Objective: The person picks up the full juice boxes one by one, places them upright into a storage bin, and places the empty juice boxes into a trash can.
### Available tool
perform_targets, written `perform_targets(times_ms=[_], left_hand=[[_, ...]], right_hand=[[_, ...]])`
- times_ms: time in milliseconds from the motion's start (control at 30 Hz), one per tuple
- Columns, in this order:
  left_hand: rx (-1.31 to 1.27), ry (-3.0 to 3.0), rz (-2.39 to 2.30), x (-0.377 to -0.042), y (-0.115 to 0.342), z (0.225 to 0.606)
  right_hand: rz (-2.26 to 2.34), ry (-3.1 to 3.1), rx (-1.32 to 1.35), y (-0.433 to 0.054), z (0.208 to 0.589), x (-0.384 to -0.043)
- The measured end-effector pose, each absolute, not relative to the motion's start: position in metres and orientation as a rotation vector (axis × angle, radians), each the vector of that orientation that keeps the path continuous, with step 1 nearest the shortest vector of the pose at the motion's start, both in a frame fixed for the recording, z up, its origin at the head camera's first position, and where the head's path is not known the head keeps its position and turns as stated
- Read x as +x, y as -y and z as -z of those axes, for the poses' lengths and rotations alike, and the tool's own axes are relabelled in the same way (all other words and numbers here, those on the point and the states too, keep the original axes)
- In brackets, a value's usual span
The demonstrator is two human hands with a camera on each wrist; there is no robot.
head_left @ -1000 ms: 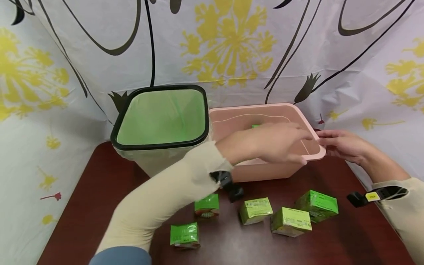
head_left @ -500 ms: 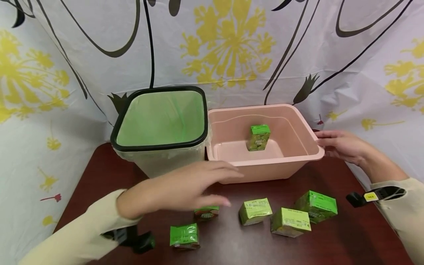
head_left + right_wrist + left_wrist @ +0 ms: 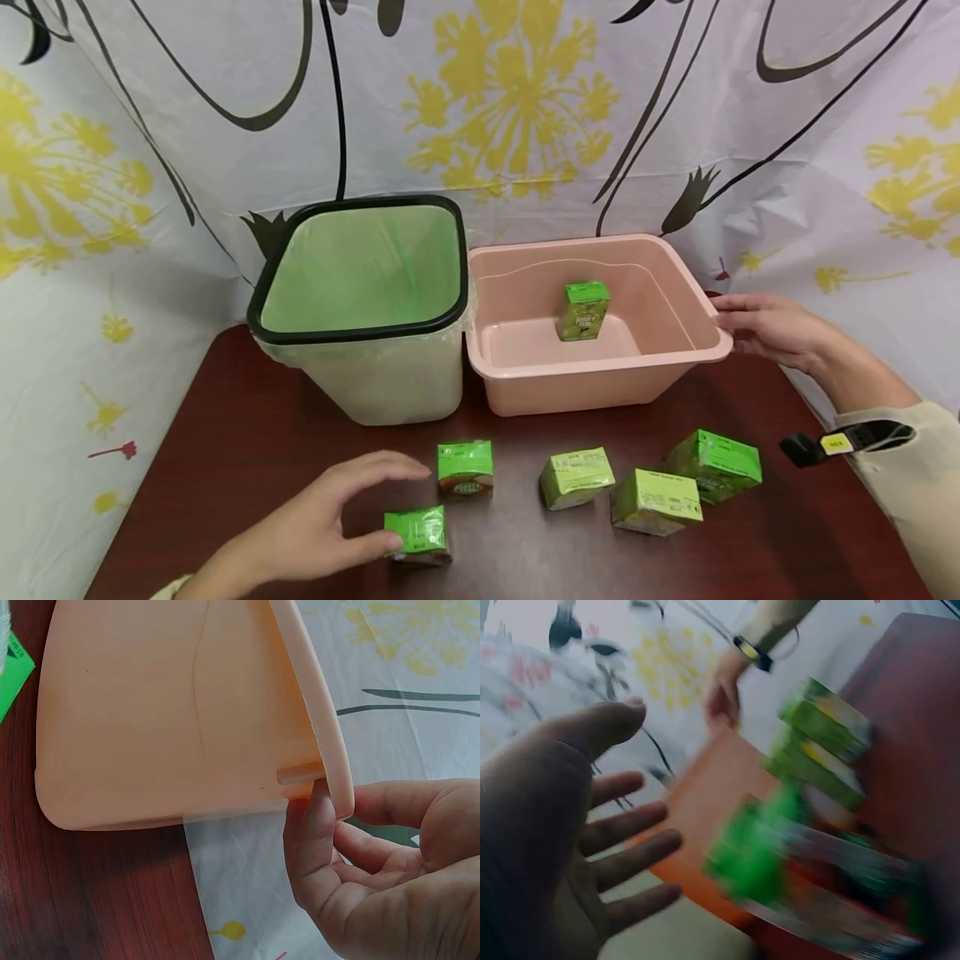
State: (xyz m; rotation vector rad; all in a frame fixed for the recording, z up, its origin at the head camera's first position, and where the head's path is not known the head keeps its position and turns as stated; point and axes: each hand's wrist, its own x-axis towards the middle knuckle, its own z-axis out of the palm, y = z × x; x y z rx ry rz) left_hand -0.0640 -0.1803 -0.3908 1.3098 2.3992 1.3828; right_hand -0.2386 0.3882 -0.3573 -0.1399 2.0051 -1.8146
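Observation:
My left hand (image 3: 311, 527) hovers by the front-left small green box (image 3: 418, 531), thumb and fingers spread. The thumb tip overlaps that box in the head view, but the left wrist view shows the fingers (image 3: 637, 857) apart from the blurred box (image 3: 754, 851). Just behind it stands another green box (image 3: 465, 471) with a brownish front. My right hand (image 3: 780, 329) grips the right-hand rim of a pink plastic basin (image 3: 570, 392); in the right wrist view its fingertips (image 3: 319, 810) curl under the rim (image 3: 330, 742). One green box (image 3: 583, 312) stands upright inside the basin.
Left of the basin stands a pale bin (image 3: 382, 379) with a black rim and a green-looking inside. Further right on the dark red table (image 3: 247, 467) are more boxes: a yellow-green one (image 3: 577, 479), another (image 3: 656, 502) and a green one (image 3: 716, 467). A patterned cloth (image 3: 517, 108) hangs behind.
My left hand has moved from above the basin, back and left, down to the front-left green box. The box inside the basin has come into full view. My right hand has stayed on the rim.

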Motion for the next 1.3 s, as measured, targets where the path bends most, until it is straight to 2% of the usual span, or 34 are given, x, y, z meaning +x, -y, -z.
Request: perform_targets(times_ms=[233,533,1000,1167,1300], left_hand=[[1.053,-2.389,-1.499,-0.049,0.186,0.45],[0.919,-2.256,-1.568,-0.044,0.176,0.483],[1.013,-2.207,-1.764,-0.044,0.162,0.491],[1.036,-2.158,-1.795,-0.043,0.161,0.475],[1.164,-2.151,-1.825,-0.048,0.16,0.451]], right_hand=[[1.833,-1.993,-0.168,-0.388,0.358,-0.237],[1.813,-2.026,-0.14,-0.386,0.361,-0.234],[1.823,-2.022,-0.145,-0.385,0.359,-0.236],[1.822,-2.02,-0.133,-0.385,0.358,-0.236],[1.826,-2.024,-0.116,-0.385,0.358,-0.236]])
